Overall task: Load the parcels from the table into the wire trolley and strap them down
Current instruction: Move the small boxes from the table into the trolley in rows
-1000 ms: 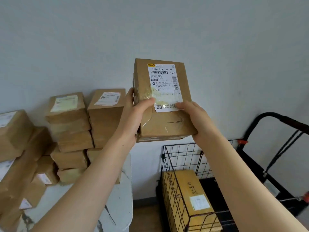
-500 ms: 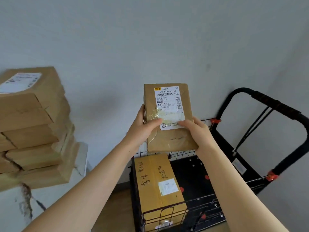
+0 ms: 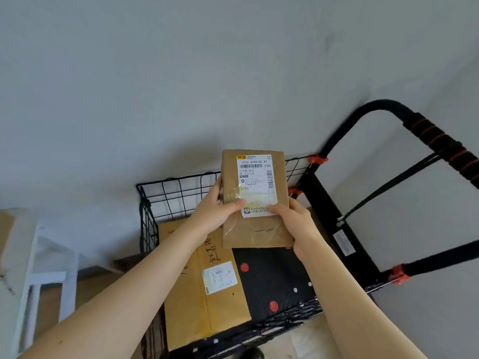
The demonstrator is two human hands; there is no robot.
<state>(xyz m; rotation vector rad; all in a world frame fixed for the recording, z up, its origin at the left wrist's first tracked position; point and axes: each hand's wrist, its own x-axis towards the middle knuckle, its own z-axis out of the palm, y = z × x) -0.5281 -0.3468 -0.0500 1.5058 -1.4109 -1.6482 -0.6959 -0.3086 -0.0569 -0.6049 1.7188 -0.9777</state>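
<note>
- The left hand (image 3: pixel 215 211) gripped the left edge of a brown kraft-paper parcel with a white shipping label (image 3: pixel 259 234), thumb laid across the front and fingers curled behind.
- The right hand (image 3: pixel 298 224) gripped the parcel's lower right edge the same way, thumb on the label and fingers hidden behind.
- The parcel was held upright in the air at the middle of the frame, above the black wire trolley (image 3: pixel 176 193) and not touching its floor.
- Below it, a long yellow-brown cardboard box (image 3: pixel 197 307) lay flat along the trolley's left side, close to the wire wall. The black floor dotted red and white (image 3: pixel 274 281) showed beside the box, under the held parcel.
- A black cord (image 3: pixel 383 193) ran from the padded black handle (image 3: pixel 427 130) at the right of the frame down to the trolley frame, crossing no parcel.
- At the left edge the white surface (image 3: pixel 15 255) showed, with a sliver of brown cardboard (image 3: pixel 5 229) above it.
- Loading looked to be at an early stage: one box was in and a second was about to go down. More parcels were probably left on the surface, and strapping had not begun.
</note>
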